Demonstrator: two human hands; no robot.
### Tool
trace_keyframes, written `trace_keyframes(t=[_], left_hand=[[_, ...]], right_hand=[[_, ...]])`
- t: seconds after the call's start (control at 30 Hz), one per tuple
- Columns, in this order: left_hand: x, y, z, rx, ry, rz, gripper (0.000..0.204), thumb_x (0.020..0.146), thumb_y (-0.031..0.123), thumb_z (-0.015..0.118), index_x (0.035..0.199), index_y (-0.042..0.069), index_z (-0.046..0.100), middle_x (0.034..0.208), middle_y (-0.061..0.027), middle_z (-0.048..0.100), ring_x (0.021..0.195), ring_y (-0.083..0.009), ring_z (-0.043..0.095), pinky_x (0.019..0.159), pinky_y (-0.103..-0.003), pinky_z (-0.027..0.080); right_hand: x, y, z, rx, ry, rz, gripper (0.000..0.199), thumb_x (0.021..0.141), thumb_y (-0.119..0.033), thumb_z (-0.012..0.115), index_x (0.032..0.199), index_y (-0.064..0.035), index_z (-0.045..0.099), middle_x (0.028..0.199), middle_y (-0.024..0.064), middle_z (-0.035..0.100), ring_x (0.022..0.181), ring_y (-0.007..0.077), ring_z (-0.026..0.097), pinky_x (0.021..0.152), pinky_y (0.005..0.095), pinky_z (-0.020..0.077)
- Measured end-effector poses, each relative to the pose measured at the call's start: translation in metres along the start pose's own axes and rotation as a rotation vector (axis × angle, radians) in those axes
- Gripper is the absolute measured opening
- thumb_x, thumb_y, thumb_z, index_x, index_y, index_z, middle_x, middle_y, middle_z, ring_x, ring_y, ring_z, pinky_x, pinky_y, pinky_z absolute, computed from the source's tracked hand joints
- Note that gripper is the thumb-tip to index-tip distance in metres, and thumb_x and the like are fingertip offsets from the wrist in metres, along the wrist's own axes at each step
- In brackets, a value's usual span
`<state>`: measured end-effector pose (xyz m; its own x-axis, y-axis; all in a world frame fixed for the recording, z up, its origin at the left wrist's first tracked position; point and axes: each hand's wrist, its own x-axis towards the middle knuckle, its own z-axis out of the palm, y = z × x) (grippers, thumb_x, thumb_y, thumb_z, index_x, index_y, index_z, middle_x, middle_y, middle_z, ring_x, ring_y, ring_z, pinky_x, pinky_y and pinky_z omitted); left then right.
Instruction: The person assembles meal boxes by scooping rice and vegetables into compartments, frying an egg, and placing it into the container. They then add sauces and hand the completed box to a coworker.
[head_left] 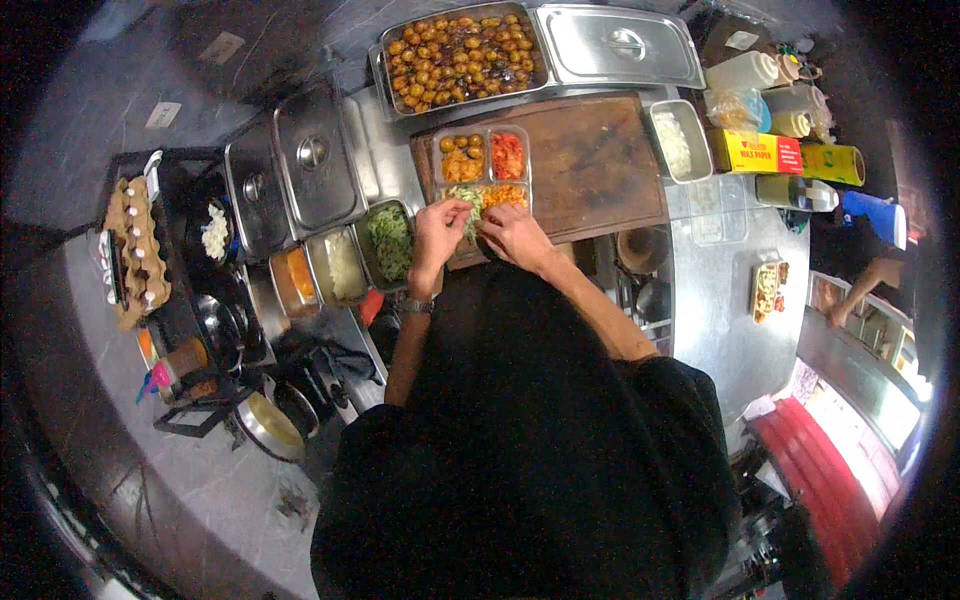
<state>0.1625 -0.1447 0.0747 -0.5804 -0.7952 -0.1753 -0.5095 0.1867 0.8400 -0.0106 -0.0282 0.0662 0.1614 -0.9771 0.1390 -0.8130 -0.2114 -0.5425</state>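
Observation:
A clear divided food container (489,157) stands at the left end of a brown wooden cutting board (605,165). Small brown potatoes and orange pieces (462,160) fill its far left compartment, and red chopped vegetable (508,155) the far right one. Nearer to me lie pale green shreds (464,197) and orange bits (503,195). Over the green shreds, my left hand (441,232) has its fingertips pinched together. My right hand (516,238) bends its fingers down at the container's near side, beside the orange bits. What either hand holds is too small to make out.
Beyond the board is a steel pan of small potatoes (462,60) beside a steel lid (622,45). Left stand tubs of green shreds (389,243) and pale shreds (338,265). A white-filled tub (676,140), a yellow-red box (757,153) and several bottles stand right.

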Motion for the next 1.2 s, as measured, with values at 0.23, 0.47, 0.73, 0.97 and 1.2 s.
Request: trace_keyframes(t=[0.23,0.47,0.73,0.97,1.2], left_hand=[[-0.002,-0.014,-0.004,-0.07,0.069,0.023,0.015,0.088,0.0,0.072,0.103,-0.001,0.076,0.101,-0.0113,0.073,0.081,-0.0209,0.075,0.078,-0.03,0.061],[-0.017,-0.029,-0.018,-0.057,0.04,-0.089,0.012,0.089,0.0,0.072,0.1,-0.001,0.076,0.098,-0.0128,0.074,0.089,-0.0243,0.076,0.08,-0.033,0.061],[-0.027,-0.009,-0.013,-0.24,0.198,0.002,0.016,0.091,-0.003,0.069,0.107,-0.005,0.072,0.101,-0.0132,0.073,0.091,-0.0203,0.074,0.082,-0.033,0.061],[-0.021,-0.024,-0.008,-0.131,0.269,-0.003,0.016,0.09,-0.002,0.072,0.105,-0.003,0.072,0.099,-0.0132,0.074,0.087,-0.0211,0.074,0.077,-0.031,0.06],[-0.011,-0.028,-0.015,0.131,0.263,0.279,0.021,0.086,0.009,0.078,0.103,0.0,0.073,0.098,-0.0142,0.068,0.09,-0.0319,0.067,0.081,-0.041,0.055]], right_hand=[[0.009,-0.014,0.006,-0.096,0.05,0.023,0.029,0.089,-0.031,0.074,0.106,-0.0076,0.07,0.102,0.0096,0.063,0.1,0.0287,0.059,0.087,0.0415,0.0446],[0.013,-0.003,0.009,-0.057,-0.012,0.003,0.025,0.084,-0.022,0.076,0.104,-0.0083,0.071,0.099,0.0072,0.064,0.099,0.029,0.06,0.087,0.043,0.0437],[0.017,-0.011,0.011,-0.094,0.017,0.106,0.043,0.074,-0.015,0.078,0.116,-0.0093,0.071,0.106,0.0073,0.063,0.107,0.0286,0.057,0.091,0.0432,0.0431],[0.021,-0.032,0.004,-0.141,-0.049,0.089,0.054,0.075,-0.014,0.078,0.128,-0.0093,0.066,0.117,0.0094,0.063,0.109,0.0297,0.057,0.094,0.043,0.0434],[-0.041,-0.045,0.01,0.048,0.189,0.277,0.047,0.083,-0.009,0.073,0.128,-0.0046,0.064,0.114,0.0143,0.065,0.103,0.0343,0.064,0.087,0.0452,0.053]])
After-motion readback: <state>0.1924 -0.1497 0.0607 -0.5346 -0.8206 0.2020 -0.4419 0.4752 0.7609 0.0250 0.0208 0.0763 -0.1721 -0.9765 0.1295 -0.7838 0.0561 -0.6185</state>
